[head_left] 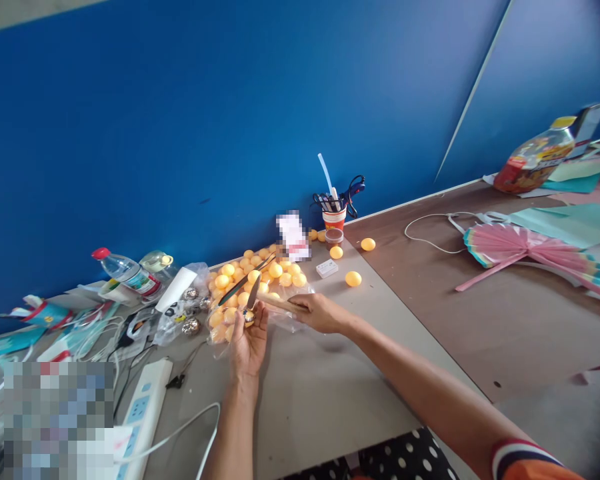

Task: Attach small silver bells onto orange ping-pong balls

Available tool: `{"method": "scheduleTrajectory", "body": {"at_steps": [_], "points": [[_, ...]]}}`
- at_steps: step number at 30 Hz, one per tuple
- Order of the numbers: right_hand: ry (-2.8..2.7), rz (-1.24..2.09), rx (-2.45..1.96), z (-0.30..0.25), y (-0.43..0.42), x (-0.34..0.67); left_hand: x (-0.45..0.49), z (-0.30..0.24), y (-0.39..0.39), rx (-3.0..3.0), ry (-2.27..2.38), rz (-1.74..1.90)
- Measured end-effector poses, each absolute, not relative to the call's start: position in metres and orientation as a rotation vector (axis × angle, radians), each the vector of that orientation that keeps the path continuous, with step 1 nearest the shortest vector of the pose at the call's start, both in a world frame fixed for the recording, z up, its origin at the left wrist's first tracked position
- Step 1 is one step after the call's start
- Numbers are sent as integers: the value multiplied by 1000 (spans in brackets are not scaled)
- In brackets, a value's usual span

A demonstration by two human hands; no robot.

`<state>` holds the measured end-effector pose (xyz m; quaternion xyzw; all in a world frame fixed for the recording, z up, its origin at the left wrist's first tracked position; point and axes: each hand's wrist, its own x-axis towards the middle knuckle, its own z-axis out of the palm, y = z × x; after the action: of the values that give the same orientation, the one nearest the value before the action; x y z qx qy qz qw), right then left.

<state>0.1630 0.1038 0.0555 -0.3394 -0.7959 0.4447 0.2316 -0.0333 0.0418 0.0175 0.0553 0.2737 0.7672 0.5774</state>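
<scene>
Head camera view, looking down at a gray table (300,393): nearest, black cloth with white dots (395,460) shows at the bottom edge, and an orange sleeve (530,460) at the lower right. A white power strip (147,400) lies to the left. Mid-table, the person's left hand (250,343) is palm up, pinching a small shiny thing (249,317) between thumb and fingers; a dark, pointed blade (253,293) rises just above it, though whether the two are joined I cannot tell. The right hand (323,313) is closed around a pale wooden stick (285,305), which points toward the left hand. Just beyond both lies a clear bag of yellow-orange balls (285,280), with a long dark tool (235,291) across it. Farther right are a small white box (327,269), a loose ball (353,279) and a paper cup (334,219) of pens. Behind everything stands a blue wall (230,120).
</scene>
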Motion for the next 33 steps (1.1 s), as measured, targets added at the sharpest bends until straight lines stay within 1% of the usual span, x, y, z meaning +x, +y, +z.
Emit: {"method": "scheduleTrajectory", "body": {"at_steps": [3,8,13,19,23,33], "points": [[-2241,1229,-930,57,102,162,-35,16,42,125,635,1779],[-2178,1232,-982,61,100,163,-37,13,41,115,586,1716],[-2235,1236,-936,55,99,161,-37,15,41,55,669,1731],[-2137,1221,-949,62,99,161,-36,15,40,93,644,1719],[-2235,1225,-935,56,96,159,-38,13,40,65,685,1733],[-2213,1140,-937,55,98,160,-38,22,36,132,544,1727]]}}
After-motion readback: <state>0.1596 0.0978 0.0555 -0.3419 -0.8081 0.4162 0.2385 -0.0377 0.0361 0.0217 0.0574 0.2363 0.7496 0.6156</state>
